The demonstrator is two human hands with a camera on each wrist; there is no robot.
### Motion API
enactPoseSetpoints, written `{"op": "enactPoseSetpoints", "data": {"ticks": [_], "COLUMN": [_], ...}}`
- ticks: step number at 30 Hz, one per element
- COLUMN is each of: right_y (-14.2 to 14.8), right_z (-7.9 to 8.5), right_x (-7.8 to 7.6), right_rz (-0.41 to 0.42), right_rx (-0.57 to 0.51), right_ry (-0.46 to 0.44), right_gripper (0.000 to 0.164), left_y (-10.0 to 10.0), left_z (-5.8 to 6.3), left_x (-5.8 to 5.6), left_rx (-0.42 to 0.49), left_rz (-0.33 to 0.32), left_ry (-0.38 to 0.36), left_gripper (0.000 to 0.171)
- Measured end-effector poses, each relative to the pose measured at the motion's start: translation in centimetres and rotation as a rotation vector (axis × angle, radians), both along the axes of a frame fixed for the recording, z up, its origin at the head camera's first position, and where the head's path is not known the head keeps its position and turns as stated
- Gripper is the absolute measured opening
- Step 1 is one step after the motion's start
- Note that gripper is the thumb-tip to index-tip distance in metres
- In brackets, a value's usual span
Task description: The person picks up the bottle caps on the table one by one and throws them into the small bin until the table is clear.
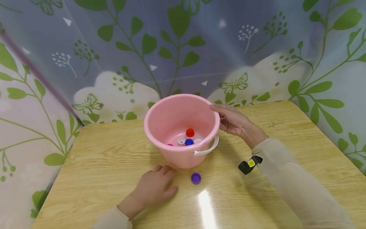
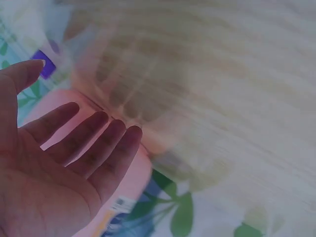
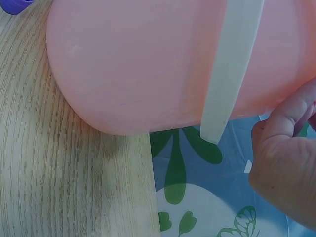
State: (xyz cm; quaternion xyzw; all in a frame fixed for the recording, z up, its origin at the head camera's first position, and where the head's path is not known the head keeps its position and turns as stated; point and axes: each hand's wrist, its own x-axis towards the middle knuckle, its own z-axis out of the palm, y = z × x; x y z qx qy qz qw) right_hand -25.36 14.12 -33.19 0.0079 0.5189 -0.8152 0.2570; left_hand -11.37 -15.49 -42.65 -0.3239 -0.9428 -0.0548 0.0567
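A pink bucket (image 1: pixel 183 157) with a white handle (image 1: pixel 207 149) stands upright on the wooden table. My right hand (image 1: pixel 233 121) grips its rim on the right side, fingertips at the upper edge. Low in front of the bucket, my left hand (image 1: pixel 155 187) is held over the tabletop with fingers straight and nothing in them; its palm and spread fingers show in the left wrist view. A purple bottle cap (image 1: pixel 196 178) lies on the table to the right of that hand. Inside the bucket are several caps, among them a red cap (image 1: pixel 190 132) and a blue cap (image 1: pixel 189 142).
The wooden table (image 1: pixel 108 143) extends to both sides of the bucket. Behind it hangs a blue-grey cloth (image 1: pixel 177 73) printed with leaves and butterflies. A black wrist strap with a yellow patch (image 1: pixel 251 163) sits on the right sleeve.
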Motion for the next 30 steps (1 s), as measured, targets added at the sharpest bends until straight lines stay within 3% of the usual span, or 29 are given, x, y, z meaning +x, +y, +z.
{"op": "enactPoseSetpoints", "data": {"ticks": [4,11,17,22,26,30], "right_y": [0.0,0.0,0.0,-0.1,-0.1,0.0], "right_z": [0.1,0.0,-0.1,-0.1,-0.2,-0.1], "right_x": [0.0,0.0,0.0,0.0,0.0,0.0], "right_rz": [0.002,-0.005,-0.01,-0.017,-0.024,-0.026], "right_rx": [-0.013,-0.009,0.0,0.005,0.003,-0.008], "right_ry": [-0.002,-0.011,-0.013,-0.012,-0.01,-0.011], "right_gripper": [0.039,0.039,0.038,0.038,0.034,0.031], "left_y": [1.3,3.4,5.1,6.2,6.9,7.5], "left_z": [0.0,-0.2,-0.4,-0.4,-0.3,-0.2], "left_x": [0.4,0.4,0.3,0.4,0.3,0.1], "left_rx": [-0.007,-0.001,0.002,-0.011,-0.002,-0.048], "left_rz": [-0.063,-0.142,-0.165,-0.192,-0.222,-0.254], "left_ry": [0.019,0.064,0.135,0.193,0.206,0.209], "left_gripper": [0.04,0.052,0.037,0.034,0.027,0.015]}}
